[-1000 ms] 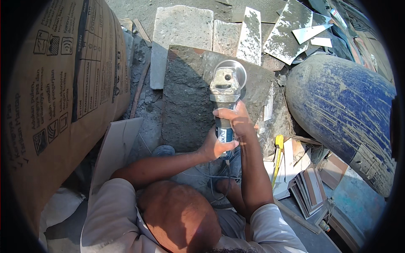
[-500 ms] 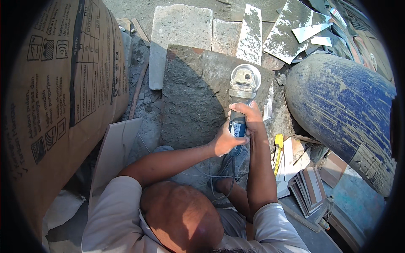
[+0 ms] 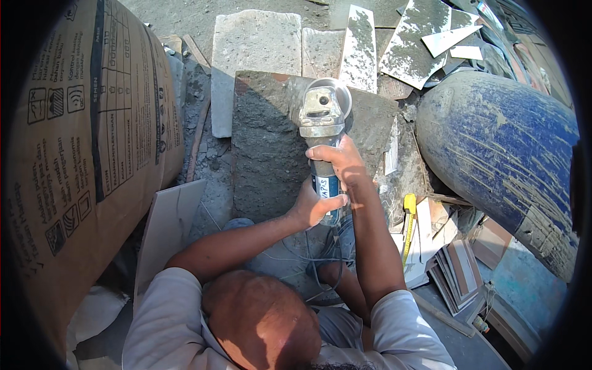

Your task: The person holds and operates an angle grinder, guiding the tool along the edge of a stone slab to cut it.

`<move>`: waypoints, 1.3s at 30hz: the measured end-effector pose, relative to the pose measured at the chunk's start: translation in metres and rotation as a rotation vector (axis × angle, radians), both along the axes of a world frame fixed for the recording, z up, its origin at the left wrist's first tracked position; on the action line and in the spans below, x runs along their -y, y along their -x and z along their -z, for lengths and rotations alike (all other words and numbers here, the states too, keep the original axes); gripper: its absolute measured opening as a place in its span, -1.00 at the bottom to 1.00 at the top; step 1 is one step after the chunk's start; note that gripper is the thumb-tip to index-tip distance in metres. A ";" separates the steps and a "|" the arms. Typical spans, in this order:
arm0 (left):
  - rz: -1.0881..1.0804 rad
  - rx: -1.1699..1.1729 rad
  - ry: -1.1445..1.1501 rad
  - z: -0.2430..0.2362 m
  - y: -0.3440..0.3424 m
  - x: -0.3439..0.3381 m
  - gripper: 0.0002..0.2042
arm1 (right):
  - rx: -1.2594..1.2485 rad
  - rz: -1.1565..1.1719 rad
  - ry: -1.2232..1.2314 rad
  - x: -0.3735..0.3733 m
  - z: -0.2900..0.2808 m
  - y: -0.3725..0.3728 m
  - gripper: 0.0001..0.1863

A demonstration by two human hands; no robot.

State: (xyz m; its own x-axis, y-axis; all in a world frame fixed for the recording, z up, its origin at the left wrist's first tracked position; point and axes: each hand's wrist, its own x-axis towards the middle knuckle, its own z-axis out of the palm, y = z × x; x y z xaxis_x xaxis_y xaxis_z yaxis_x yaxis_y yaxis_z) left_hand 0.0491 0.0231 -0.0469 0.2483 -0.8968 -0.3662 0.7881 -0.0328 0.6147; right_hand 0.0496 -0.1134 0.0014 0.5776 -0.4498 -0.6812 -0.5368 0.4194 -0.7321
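Observation:
Both my hands are closed around an angle grinder [image 3: 325,185] with a blue body and a dusty metal head. My left hand [image 3: 310,205] wraps the rear of the body, its thumb across the top. Farther forward, my right hand [image 3: 341,161] grips the body just behind the head. A pale round disc [image 3: 343,100] shows at the right of the head, tilted. The grinder is over a rough grey slab [image 3: 265,148]; whether the disc touches it, I cannot tell. Below the grip, a thin grey cord [image 3: 333,246] loops down by my legs.
A large brown paper sack [image 3: 117,123] stands at the left, beside a leaning tile [image 3: 169,225]. To the right lies a scraped blue drum [image 3: 493,148]. A yellow tape measure [image 3: 409,206] and stacked tile pieces [image 3: 455,274] are nearer. Broken white tiles [image 3: 416,46] lie beyond.
Both hands have carried the grinder to the left over the slab. Its disc has tilted, so more of its edge shows. The whole view has shifted slightly.

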 end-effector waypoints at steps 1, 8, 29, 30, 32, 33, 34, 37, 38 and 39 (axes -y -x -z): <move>0.052 -0.001 -0.018 -0.002 -0.001 0.003 -0.62 | -0.004 0.001 -0.001 0.003 0.000 0.005 -0.54; 0.064 -0.013 -0.026 -0.004 0.024 0.022 -0.56 | -0.047 0.118 -0.020 0.021 0.002 0.047 -0.67; 0.141 -0.096 -0.005 0.007 0.036 -0.021 -0.60 | 0.014 0.183 -0.018 -0.029 0.000 0.052 -0.54; 0.144 -0.108 0.047 0.008 0.038 -0.017 -0.60 | 0.023 0.232 -0.014 -0.025 0.004 0.056 -0.56; 0.114 -0.153 0.064 0.010 0.043 -0.010 -0.57 | -0.035 0.212 -0.030 -0.014 0.008 0.068 -0.58; 0.154 -0.157 0.077 0.009 0.044 -0.009 -0.55 | -0.045 0.217 -0.028 -0.012 0.007 0.073 -0.61; 0.195 -0.161 0.089 0.008 0.044 -0.008 -0.54 | -0.056 0.221 -0.027 -0.012 0.007 0.077 -0.64; 0.130 -0.095 0.119 0.000 0.051 -0.022 -0.53 | -0.077 0.206 0.056 -0.027 -0.004 0.078 -0.65; 0.090 -0.015 0.141 -0.004 0.051 -0.029 -0.53 | -0.041 0.124 0.078 -0.032 -0.008 0.076 -0.64; 0.078 -0.045 0.115 -0.015 0.045 -0.035 -0.53 | -0.100 0.118 0.113 -0.040 -0.007 0.074 -0.57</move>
State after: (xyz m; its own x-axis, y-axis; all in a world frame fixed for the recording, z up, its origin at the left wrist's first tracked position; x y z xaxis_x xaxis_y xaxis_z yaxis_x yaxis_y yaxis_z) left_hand 0.0037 0.0576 -0.0318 0.1622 -0.9492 -0.2696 0.8129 -0.0263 0.5818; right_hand -0.0247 -0.0734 0.0085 0.4481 -0.5874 -0.6739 -0.5616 0.4015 -0.7234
